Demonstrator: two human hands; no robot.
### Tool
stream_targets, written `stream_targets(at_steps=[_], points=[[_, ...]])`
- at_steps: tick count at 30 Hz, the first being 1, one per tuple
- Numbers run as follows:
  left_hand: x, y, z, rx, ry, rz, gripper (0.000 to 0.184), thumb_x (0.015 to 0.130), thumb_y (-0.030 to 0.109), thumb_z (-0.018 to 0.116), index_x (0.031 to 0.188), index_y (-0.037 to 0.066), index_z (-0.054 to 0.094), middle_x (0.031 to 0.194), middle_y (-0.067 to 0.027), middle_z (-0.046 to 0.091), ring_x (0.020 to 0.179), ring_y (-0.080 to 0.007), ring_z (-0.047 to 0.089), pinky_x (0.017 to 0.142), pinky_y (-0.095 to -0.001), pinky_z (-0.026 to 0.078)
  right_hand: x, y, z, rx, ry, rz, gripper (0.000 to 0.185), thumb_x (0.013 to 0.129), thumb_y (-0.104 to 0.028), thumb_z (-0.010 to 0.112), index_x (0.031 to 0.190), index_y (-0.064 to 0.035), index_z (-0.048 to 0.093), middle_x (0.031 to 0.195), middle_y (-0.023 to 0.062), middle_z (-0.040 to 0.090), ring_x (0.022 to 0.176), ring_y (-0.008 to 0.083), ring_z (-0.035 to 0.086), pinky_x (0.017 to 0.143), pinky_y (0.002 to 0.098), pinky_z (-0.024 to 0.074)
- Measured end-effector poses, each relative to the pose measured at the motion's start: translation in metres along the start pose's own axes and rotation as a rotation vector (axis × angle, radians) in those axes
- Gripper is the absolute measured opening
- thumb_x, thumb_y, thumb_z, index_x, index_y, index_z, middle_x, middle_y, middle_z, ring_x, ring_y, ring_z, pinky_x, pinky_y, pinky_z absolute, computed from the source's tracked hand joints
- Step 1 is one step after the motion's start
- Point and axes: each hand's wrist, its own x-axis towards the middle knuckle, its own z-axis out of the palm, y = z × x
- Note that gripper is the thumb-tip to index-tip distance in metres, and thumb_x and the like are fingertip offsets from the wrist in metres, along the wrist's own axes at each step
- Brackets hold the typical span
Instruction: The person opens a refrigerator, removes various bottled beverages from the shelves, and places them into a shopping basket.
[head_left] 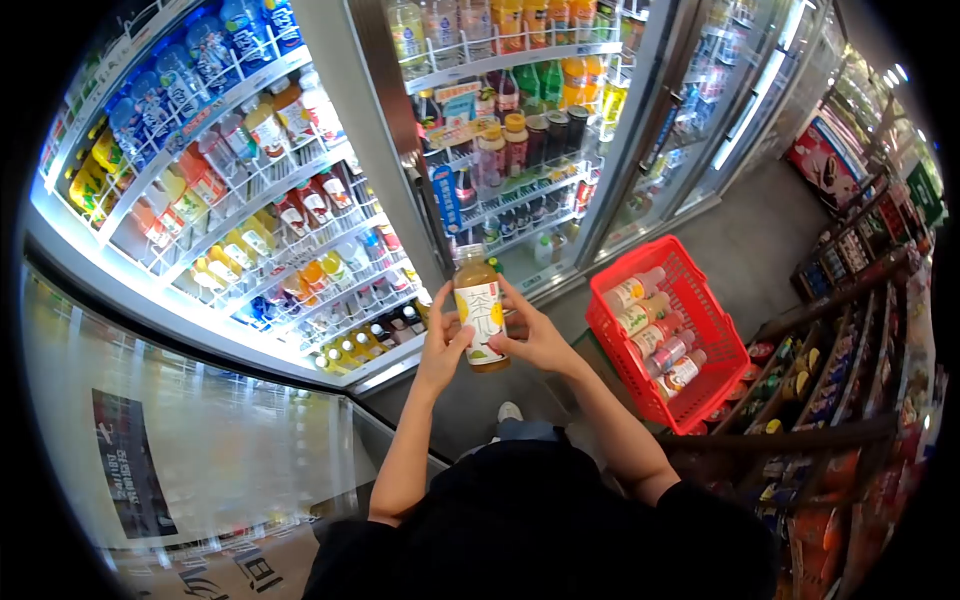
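Bottle [484, 318] is resting between my left hand [443, 345] and right hand [535, 342], fingers closing round its sides, near the fridge [375, 170]. 5 others [651, 338] are lying inside the red basket [632, 372]; this 1 is sitting outside it.

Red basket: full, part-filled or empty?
Part-filled: in the basket, several bottles lie side by side, and bare red basket shows to their right.

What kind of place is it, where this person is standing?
Probably a convenience store: lit drink coolers with bottles in rows, a red shopping basket holding drinks, and shelves of packaged goods.
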Motion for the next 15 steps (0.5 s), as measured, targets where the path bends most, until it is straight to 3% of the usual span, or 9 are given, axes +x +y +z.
stream_targets(at_steps=[2, 4, 8, 10, 15], points=[[-0.008, -0.016, -0.002, 0.019, -0.041, 0.023, 0.075, 0.092, 0.005, 0.056, 0.155, 0.016, 0.016, 0.117, -0.0130, 0.060, 0.094, -0.0139, 0.061, 0.078, -0.0262, 0.049, -0.016, 0.009, 0.002, -0.031, 0.030, 0.034, 0.100, 0.081, -0.014, 0.078, 0.157, -0.0196, 0.014, 0.135, 0.0142, 0.050, 0.113, 0.0228, 0.058, 0.094, 0.0369, 0.0497], [-0.017, -0.020, -0.001, 0.013, -0.074, -0.033, 0.075, 0.091, 0.005, 0.056, 0.155, 0.016, 0.017, 0.118, -0.0140, 0.061, 0.094, -0.0145, 0.062, 0.076, -0.0253, 0.050, -0.029, 0.027, 0.005, 0.066, 0.058, 0.004, 0.098, 0.081, -0.018, 0.079, 0.157, -0.0226, 0.017, 0.129, 0.0136, 0.050, 0.106, 0.0202, 0.058, 0.085, 0.0346, 0.0530], [-0.042, -0.026, 0.021, -0.012, -0.097, -0.174, 0.074, 0.090, 0.007, 0.059, 0.153, 0.016, 0.020, 0.116, -0.0135, 0.063, 0.095, -0.0150, 0.063, 0.073, -0.0240, 0.049, -0.078, 0.039, 0.017, 0.019, 0.192, 0.044, 0.095, 0.080, -0.022, 0.077, 0.156, -0.0225, 0.021, 0.124, 0.0130, 0.053, 0.100, 0.0198, 0.058, 0.084, 0.0343, 0.0523], [-0.057, -0.042, 0.030, -0.033, -0.162, -0.207, 0.073, 0.090, 0.008, 0.059, 0.152, 0.015, 0.022, 0.111, -0.0118, 0.063, 0.092, -0.0134, 0.062, 0.072, -0.0231, 0.048, -0.107, 0.044, 0.015, 0.050, 0.213, 0.147, 0.095, 0.082, -0.014, 0.077, 0.156, -0.0199, 0.018, 0.129, 0.0131, 0.049, 0.108, 0.0210, 0.057, 0.089, 0.0349, 0.0511], [-0.094, -0.090, 0.065, -0.084, -0.230, -0.328, 0.068, 0.091, 0.009, 0.059, 0.148, 0.015, 0.024, 0.103, -0.0093, 0.062, 0.083, -0.0109, 0.059, 0.066, -0.0211, 0.047, -0.173, 0.059, 0.006, -0.027, 0.325, 0.247, 0.093, 0.080, -0.018, 0.079, 0.154, -0.0208, 0.022, 0.126, 0.0131, 0.051, 0.106, 0.0206, 0.058, 0.089, 0.0357, 0.0514]])
